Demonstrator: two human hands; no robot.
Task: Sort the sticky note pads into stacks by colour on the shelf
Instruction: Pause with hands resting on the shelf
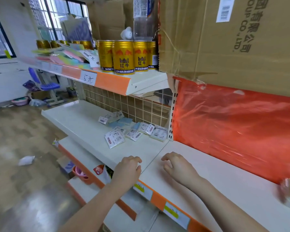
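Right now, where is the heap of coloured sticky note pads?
In the head view, the coloured sticky note pads lie heaped on the upper shelf at upper left, just left of the gold Red Bull cans, above both hands.

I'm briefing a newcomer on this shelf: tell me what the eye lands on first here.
First comes the orange plastic sheet covering the back of the right bay, under a big cardboard box. Next, the gold Red Bull cans on the upper shelf, beside a blurred heap of pastel sticky note pads. Below, wrapped pads lie scattered on the middle shelf, with both hands, left and right, at its front edge, holding nothing.
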